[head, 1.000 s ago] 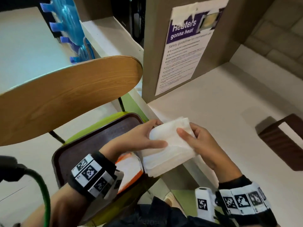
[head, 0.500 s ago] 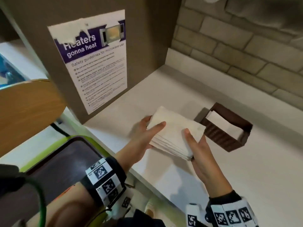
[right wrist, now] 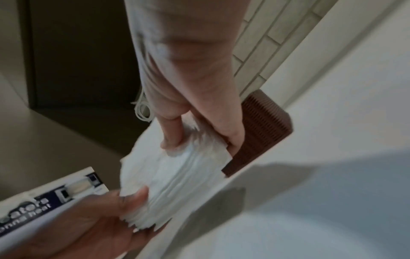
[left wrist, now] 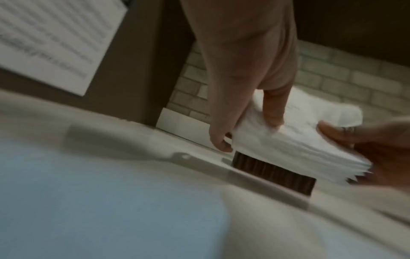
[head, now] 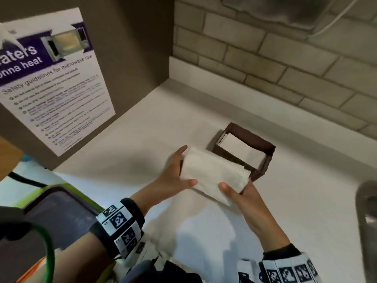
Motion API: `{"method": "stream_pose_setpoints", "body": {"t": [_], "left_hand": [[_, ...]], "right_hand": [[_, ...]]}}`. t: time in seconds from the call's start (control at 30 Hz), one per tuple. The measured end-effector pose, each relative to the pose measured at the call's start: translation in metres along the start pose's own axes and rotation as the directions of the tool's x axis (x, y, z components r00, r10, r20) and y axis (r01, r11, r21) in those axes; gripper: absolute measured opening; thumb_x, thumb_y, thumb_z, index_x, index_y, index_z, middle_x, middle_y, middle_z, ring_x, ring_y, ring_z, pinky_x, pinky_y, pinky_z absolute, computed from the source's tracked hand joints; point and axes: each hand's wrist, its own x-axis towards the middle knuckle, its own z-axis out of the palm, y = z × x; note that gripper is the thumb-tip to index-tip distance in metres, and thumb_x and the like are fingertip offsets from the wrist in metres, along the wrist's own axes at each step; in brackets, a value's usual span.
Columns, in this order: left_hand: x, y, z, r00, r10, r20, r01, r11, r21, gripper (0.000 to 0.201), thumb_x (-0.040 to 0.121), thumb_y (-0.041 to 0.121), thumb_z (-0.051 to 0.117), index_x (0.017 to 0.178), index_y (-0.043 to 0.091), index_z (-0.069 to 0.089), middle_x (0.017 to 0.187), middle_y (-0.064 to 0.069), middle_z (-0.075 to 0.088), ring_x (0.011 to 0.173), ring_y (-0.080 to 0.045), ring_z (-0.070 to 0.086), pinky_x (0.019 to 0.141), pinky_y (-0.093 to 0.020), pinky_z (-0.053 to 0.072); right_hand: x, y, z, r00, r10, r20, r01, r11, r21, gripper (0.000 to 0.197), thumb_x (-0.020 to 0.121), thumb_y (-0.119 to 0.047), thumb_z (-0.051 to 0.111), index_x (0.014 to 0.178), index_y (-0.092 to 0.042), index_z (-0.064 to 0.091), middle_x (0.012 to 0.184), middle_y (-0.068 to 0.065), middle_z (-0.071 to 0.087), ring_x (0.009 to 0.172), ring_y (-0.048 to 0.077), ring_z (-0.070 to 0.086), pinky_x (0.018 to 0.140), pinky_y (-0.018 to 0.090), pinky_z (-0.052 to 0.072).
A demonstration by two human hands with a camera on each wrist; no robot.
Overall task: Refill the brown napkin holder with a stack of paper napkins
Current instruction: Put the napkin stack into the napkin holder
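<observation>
Left hand (head: 173,178) is gripping the left end of the thick white paper napkin stack (head: 212,174) at frame centre, fingers curled round it. Right hand (head: 242,199) is pinching the right end. Stack is hovering at the near rim of the brown ribbed rectangular napkin holder (head: 263,146) on the white bench (head: 306,201); a few napkins are lying inside. Insertion is not yet done.

Napkin stack (head: 212,174) — nearer brown holder (head: 263,146)
</observation>
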Motion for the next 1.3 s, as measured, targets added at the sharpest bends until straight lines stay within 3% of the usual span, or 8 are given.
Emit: {"method": "stream_pose_setpoints", "body": {"t": [0.13,0.23,0.47,0.57,0.73,1.03,1.17,1.3], "left_hand": [[0.004,-0.023,0.006,0.999,0.036,0.038,-0.041,0.989,0.141,0.097,0.06,0.024,0.073,0.125,0.071,0.018,0.143,-0.015,0.035,0.122,-0.028,0.051,0.101,-0.035,0.05],[0.008,-0.038,0.008,0.996,0.052,0.068,-0.061,0.988,0.142,0.097,0.058,0.022,0.077,0.13,0.056,0.022,0.139,-0.021,0.039,0.109,-0.02,0.056,0.081,-0.015,0.05],[0.01,-0.038,0.01,0.994,0.08,0.077,-0.088,0.991,0.105,0.101,0.05,0.032,0.083,0.134,0.044,0.028,0.14,-0.016,0.044,0.119,-0.029,0.056,0.084,-0.025,0.052],[0.007,-0.024,0.005,0.995,0.06,0.085,-0.067,0.994,0.088,0.092,0.05,0.039,0.073,0.133,0.028,0.036,0.132,-0.008,0.051,0.115,-0.02,0.056,0.089,-0.028,0.052],[0.007,-0.008,0.001,0.997,-0.002,0.071,-0.002,0.998,0.061,0.065,0.058,0.045,0.075,0.118,0.041,0.049,0.128,-0.003,0.06,0.116,-0.016,0.061,0.102,-0.039,0.05],[0.004,-0.024,-0.005,0.99,-0.05,0.133,0.036,0.994,0.104,0.105,0.049,0.025,0.084,0.141,0.032,0.035,0.135,-0.008,0.054,0.119,-0.023,0.059,0.098,-0.041,0.053],[0.003,-0.004,-0.007,0.993,-0.058,0.103,0.05,0.996,0.076,0.068,0.066,0.022,0.081,0.124,0.037,0.05,0.127,-0.001,0.063,0.117,-0.018,0.061,0.099,-0.037,0.052],[0.001,0.025,-0.007,0.986,-0.134,0.103,0.152,0.967,-0.204,0.041,0.089,0.027,0.069,0.126,0.014,0.059,0.118,-0.003,0.073,0.11,-0.019,0.069,0.098,-0.038,0.052]], "right_hand": [[-0.001,0.021,-0.006,0.999,0.031,0.009,-0.03,0.989,-0.145,0.062,0.073,-0.021,0.08,0.125,-0.028,0.048,0.118,-0.01,0.063,0.107,0.002,0.063,0.084,0.022,0.051],[-0.004,0.028,-0.004,0.999,0.048,-0.006,-0.048,0.963,-0.264,0.057,0.081,-0.006,0.075,0.115,-0.036,0.041,0.106,-0.015,0.058,0.095,0.0,0.061,0.079,0.019,0.048],[-0.01,0.023,0.002,1.0,-0.012,-0.026,0.004,0.957,-0.289,0.052,0.077,0.004,0.073,0.107,-0.033,0.052,0.106,0.0,0.065,0.091,0.003,0.062,0.081,0.018,0.053],[-0.013,0.017,0.004,0.998,-0.02,-0.052,0.01,0.982,-0.188,0.048,0.08,-0.015,0.077,0.116,-0.036,0.052,0.115,-0.016,0.065,0.1,-0.011,0.062,0.087,0.015,0.051],[-0.014,0.008,0.01,0.994,-0.02,-0.107,0.013,0.998,-0.061,0.048,0.076,-0.033,0.073,0.119,-0.039,0.051,0.116,-0.017,0.065,0.099,-0.011,0.063,0.076,0.008,0.052],[-0.012,0.02,0.015,0.996,0.047,-0.073,-0.066,0.957,-0.283,0.052,0.076,-0.001,0.07,0.119,-0.024,0.051,0.115,-0.008,0.065,0.11,0.012,0.061,0.082,0.018,0.049],[-0.014,0.006,0.016,0.992,-0.005,-0.128,-0.025,0.971,-0.237,0.042,0.082,-0.011,0.073,0.114,-0.032,0.055,0.114,-0.012,0.066,0.109,0.005,0.062,0.081,0.01,0.049],[-0.016,-0.005,0.021,0.98,-0.002,-0.201,0.02,0.996,0.087,0.052,0.083,-0.049,0.066,0.129,-0.028,0.053,0.124,-0.002,0.068,0.113,0.016,0.066,0.097,0.042,0.053]]}}
